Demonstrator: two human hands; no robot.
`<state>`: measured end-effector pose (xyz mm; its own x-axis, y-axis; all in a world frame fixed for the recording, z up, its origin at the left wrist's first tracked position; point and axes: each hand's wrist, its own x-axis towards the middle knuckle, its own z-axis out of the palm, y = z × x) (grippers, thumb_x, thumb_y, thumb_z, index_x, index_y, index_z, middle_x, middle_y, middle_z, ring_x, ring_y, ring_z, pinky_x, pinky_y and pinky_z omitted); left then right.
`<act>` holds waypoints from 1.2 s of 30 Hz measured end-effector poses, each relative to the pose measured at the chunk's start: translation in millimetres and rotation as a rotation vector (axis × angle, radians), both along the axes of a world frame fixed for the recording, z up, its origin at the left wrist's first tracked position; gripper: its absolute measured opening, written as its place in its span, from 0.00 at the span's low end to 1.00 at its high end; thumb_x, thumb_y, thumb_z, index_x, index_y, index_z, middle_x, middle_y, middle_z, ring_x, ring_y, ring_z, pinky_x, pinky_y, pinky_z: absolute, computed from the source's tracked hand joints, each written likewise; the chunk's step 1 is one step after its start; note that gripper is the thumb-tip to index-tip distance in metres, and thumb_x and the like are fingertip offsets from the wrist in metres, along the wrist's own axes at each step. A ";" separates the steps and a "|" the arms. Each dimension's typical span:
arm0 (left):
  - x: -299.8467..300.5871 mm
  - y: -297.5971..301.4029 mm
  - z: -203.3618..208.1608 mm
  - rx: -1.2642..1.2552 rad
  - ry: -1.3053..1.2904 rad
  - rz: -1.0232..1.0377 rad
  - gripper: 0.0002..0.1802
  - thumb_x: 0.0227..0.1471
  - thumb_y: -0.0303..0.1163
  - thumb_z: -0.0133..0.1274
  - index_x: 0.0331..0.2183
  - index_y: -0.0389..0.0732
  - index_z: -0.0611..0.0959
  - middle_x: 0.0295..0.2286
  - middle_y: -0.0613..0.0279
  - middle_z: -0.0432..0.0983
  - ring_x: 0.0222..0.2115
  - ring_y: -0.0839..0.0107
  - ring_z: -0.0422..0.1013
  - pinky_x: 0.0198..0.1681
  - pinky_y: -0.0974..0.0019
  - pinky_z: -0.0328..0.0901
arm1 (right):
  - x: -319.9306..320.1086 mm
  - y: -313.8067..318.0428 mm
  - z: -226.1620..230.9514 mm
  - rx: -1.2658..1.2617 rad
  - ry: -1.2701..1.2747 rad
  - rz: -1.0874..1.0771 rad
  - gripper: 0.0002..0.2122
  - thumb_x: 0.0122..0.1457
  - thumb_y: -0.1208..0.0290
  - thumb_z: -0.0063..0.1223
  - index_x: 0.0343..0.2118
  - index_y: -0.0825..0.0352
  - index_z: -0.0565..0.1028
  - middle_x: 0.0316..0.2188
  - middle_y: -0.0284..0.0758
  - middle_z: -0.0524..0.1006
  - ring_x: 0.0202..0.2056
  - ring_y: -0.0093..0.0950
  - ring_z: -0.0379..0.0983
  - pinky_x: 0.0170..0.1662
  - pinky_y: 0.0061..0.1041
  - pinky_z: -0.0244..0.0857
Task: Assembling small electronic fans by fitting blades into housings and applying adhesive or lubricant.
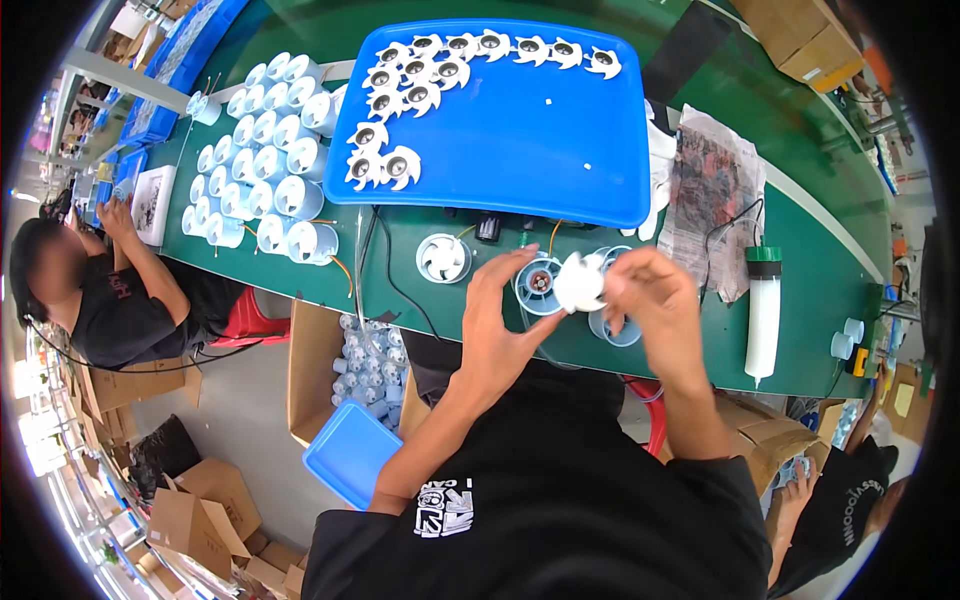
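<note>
My left hand (496, 318) curls its thumb and fingers around a round light blue fan housing (524, 300) near the bench's front edge. Inside that housing a dark centre with copper colour shows. In my right hand (655, 305) a white fan impeller (580, 284) is pinched by the fingertips, just right of the housing and partly over it; motion blurs it a little. Behind my right hand stand more light blue housings (622, 336), partly hidden. To the left of my left hand sits a housing with a white impeller (443, 259) in it.
A blue tray (520, 150) holds several white impellers along its far and left sides. Many light blue housings (265, 160) stand left of it. A white tube with a green cap (763, 310) lies at right, near a crumpled cloth (712, 190). Co-workers sit on both sides.
</note>
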<state>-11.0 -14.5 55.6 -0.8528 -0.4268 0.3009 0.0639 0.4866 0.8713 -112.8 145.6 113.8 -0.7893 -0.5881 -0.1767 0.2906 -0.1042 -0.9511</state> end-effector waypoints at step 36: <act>88.3 -34.8 -14.1 -0.144 -0.141 0.283 0.36 0.47 0.32 0.65 0.57 0.41 0.71 0.52 0.53 0.70 0.54 0.53 0.65 0.58 0.56 0.60 | 59.2 16.5 -35.6 0.331 0.605 -0.022 0.23 0.65 0.71 0.45 0.11 0.73 0.70 0.10 0.33 0.62 0.15 0.24 0.58 0.22 0.28 0.47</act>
<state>77.4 -49.2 41.5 -0.7439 -0.6142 0.2631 -0.2072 0.5864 0.7830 -53.6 162.1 78.2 -0.8168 -0.5617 0.1315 -0.3003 0.2194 -0.9283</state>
